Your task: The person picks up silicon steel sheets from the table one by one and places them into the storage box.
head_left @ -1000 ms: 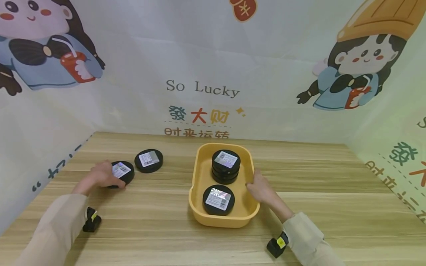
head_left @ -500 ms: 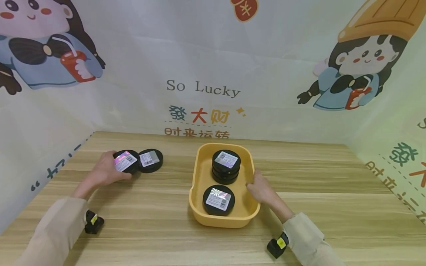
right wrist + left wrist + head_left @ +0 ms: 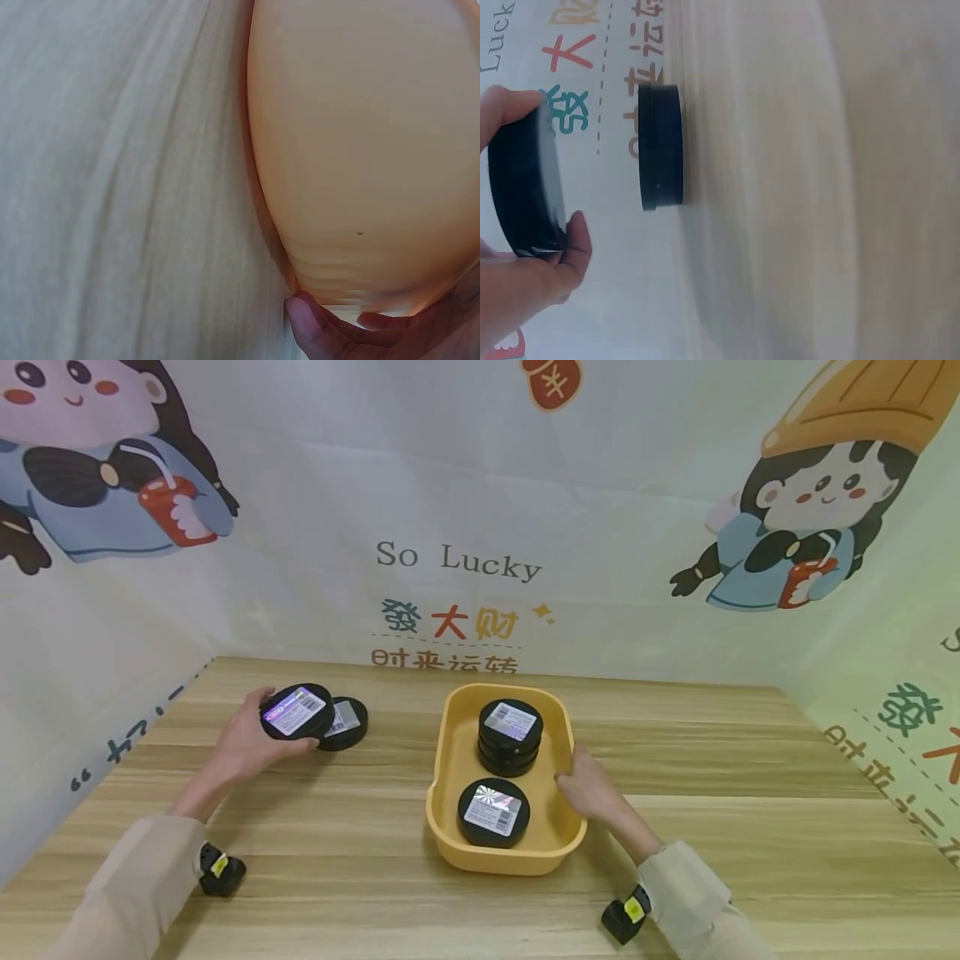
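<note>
My left hand (image 3: pixel 251 739) grips a flat round black container (image 3: pixel 296 710) with a shiny silver label on top, thumb on the near side and fingers on the far side. In the left wrist view the held container (image 3: pixel 526 184) is up off the wood. A second black container (image 3: pixel 347 723) lies flat on the table just behind it, partly covered in the head view. My right hand (image 3: pixel 592 785) holds the right rim of a yellow plastic tray (image 3: pixel 442 735). Inside stand a stack of black containers (image 3: pixel 508 735) at the far end and a single container (image 3: pixel 493 812) nearer.
The wooden table (image 3: pixel 720 827) ends at a printed cloth backdrop (image 3: pixel 615 568) behind and at both sides. A small black wrist camera (image 3: pixel 222 870) hangs at the left sleeve, another camera (image 3: pixel 625 917) at the right sleeve.
My left hand has lifted the black container from the table and carried it right and away from me, so it now overlaps the second one. My right hand and the tray have stayed put.
</note>
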